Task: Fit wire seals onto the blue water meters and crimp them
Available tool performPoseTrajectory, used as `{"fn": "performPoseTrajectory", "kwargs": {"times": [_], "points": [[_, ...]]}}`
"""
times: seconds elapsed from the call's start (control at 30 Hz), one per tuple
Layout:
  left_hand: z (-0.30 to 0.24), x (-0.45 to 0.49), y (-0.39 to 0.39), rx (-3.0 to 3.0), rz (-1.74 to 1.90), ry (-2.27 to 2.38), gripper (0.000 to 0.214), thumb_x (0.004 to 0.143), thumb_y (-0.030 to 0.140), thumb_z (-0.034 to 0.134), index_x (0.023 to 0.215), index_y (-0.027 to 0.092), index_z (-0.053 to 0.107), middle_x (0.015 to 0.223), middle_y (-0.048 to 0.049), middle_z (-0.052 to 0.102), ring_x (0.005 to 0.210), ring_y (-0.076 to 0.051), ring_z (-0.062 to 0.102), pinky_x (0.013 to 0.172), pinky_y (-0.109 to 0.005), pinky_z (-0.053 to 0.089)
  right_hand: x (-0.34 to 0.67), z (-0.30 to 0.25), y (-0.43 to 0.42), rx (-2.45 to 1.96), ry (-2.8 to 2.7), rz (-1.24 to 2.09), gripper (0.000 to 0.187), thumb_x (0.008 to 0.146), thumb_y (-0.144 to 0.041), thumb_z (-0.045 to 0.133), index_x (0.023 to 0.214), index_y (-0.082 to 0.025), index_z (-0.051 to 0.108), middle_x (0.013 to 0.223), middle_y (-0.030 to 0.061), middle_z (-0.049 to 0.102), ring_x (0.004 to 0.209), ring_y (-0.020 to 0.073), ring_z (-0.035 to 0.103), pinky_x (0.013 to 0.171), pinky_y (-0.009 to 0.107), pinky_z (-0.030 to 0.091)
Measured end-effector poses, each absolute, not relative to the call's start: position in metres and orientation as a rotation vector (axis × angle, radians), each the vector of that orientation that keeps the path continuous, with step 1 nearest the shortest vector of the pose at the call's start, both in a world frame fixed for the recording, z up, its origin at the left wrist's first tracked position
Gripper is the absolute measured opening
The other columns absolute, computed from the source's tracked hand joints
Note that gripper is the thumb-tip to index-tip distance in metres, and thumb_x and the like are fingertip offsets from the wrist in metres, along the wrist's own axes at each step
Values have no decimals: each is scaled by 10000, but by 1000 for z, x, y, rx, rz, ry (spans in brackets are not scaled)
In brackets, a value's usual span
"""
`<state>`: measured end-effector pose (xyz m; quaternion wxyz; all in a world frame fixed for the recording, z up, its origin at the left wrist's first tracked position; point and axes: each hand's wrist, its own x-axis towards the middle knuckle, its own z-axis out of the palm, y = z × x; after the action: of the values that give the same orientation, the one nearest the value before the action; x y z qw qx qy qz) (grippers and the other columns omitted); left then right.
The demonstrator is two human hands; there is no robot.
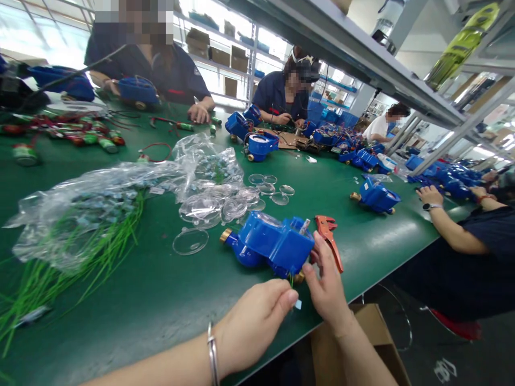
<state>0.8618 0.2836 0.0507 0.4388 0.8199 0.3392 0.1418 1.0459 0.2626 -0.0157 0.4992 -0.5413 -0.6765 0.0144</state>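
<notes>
A blue water meter point(269, 241) with brass threaded ends lies in front of me on the green table. My left hand point(257, 316) is closed at its near right corner, pinching a thin green seal wire point(292, 280) that runs up to the meter. A small pale-blue tag point(298, 304) pokes out beside the left thumb. My right hand point(326, 281) rests against the meter's right end, its thumb and fingers apart. Orange-handled pliers point(330, 241) lie just behind the right fingers.
Left are a plastic bag point(92, 214) of green-wire seals and several clear round covers point(201, 209). Another blue meter point(376, 195) sits further right. Green batteries point(80, 131) lie at the back left. Co-workers sit across and to the right. Below the table edge is a cardboard box point(372, 327).
</notes>
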Motion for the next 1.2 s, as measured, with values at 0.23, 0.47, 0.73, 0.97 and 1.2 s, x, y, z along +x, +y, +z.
{"fn": "performPoseTrajectory", "kwargs": {"times": [0.23, 0.47, 0.73, 0.97, 1.2], "points": [[41, 870, 281, 1639, 378, 801, 379, 871, 487, 342, 656, 180, 400, 637, 40, 341, 602, -129, 309, 572, -237, 313, 1033, -11, 215, -1146, -2024, -461, 344, 794, -71, 537, 1137, -56, 521, 953, 146, 597, 882, 244, 521, 753, 407, 450], [45, 874, 279, 1817, 367, 897, 344, 860, 454, 338, 670, 181, 426, 680, 20, 415, 658, -150, 384, 636, -254, 352, 1020, 2, 224, -1297, -1905, 282, 254, 884, -183, 370, 680, -156, 519, 615, 20, 505, 594, 139, 465, 576, 280, 384], [47, 872, 286, 1904, 367, 948, 357, 880, 459, 327, 679, 184, 432, 691, 15, 452, 668, -156, 424, 656, -258, 383, 1016, 1, 220, -1461, -1870, -9, 180, 905, -234, 396, 894, -144, 551, 796, 81, 564, 751, 201, 500, 702, 358, 398], [45, 875, 291, 1977, 363, 899, 333, 898, 420, 321, 703, 181, 446, 705, 8, 474, 681, -159, 444, 649, -260, 377, 1017, 5, 228, -1367, -1745, 602, 361, 956, -222, 196, 688, -186, 435, 518, -34, 420, 462, 103, 412, 479, 220, 351], [47, 878, 297, 1914, 372, 864, 344, 892, 432, 337, 685, 176, 441, 696, 19, 449, 662, -143, 412, 650, -251, 389, 1026, -1, 227, -1415, -1901, 15, 176, 899, -236, 408, 860, -160, 561, 764, 73, 557, 727, 199, 488, 716, 373, 372]]}}
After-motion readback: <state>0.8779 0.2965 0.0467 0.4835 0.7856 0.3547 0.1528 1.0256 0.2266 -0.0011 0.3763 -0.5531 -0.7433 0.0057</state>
